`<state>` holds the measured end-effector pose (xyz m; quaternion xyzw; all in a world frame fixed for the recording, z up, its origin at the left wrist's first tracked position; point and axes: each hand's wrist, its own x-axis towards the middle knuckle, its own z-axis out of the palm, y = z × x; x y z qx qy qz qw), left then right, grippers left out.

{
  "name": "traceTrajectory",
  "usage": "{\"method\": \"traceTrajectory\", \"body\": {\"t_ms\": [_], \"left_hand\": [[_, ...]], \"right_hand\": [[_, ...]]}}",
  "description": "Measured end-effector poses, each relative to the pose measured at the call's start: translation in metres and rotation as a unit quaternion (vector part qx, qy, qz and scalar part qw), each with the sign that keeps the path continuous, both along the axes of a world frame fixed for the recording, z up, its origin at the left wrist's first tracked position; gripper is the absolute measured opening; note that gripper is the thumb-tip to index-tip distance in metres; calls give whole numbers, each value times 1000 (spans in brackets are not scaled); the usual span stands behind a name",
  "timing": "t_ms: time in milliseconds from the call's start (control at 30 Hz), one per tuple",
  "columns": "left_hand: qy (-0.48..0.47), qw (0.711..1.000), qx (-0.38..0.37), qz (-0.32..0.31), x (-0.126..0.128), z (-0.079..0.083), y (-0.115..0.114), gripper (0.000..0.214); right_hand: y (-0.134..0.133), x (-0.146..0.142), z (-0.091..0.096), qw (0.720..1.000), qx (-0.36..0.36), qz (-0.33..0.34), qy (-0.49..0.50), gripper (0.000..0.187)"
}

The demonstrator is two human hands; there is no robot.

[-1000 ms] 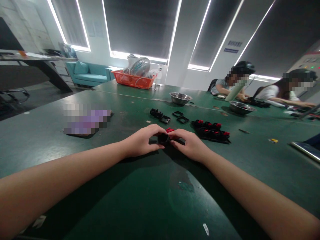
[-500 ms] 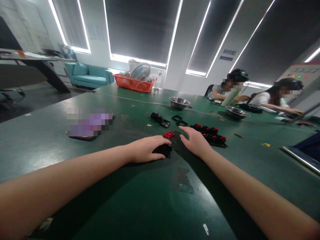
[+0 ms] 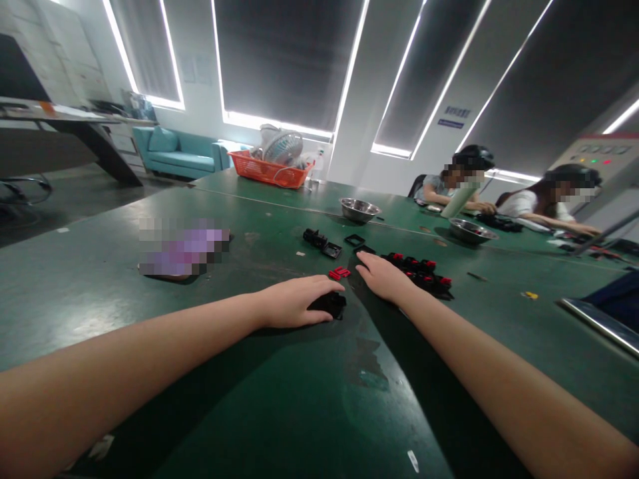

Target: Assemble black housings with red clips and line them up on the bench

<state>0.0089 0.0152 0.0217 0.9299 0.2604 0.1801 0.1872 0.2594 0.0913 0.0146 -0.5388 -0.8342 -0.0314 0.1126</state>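
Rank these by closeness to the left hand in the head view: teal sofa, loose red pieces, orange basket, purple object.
From the left hand:
1. Loose red pieces: just ahead, right.
2. Purple object: out left.
3. Orange basket: far ahead.
4. Teal sofa: background, left.

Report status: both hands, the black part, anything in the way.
Left hand closed around black part. Right hand at black frame, contact unclear. Red plastic lies just beyond the part; nothing seems to block either hand.

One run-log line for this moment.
left hand: around black part | right hand: open, at black frame, contact unclear | red pieces: on table near both hands
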Motion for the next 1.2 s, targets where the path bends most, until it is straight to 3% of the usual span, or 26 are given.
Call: {"method": "traceTrajectory", "body": {"t_ms": [633, 1200], "left_hand": [[-20, 1000, -1, -3, 1, -1, 0, 48], [2, 1000, -3, -2, 1, -5, 5, 50]], "right_hand": [[-47, 7, 16, 999, -4, 33, -6, 43], [-59, 10, 17, 1000, -13, 22, 10, 27]]}}
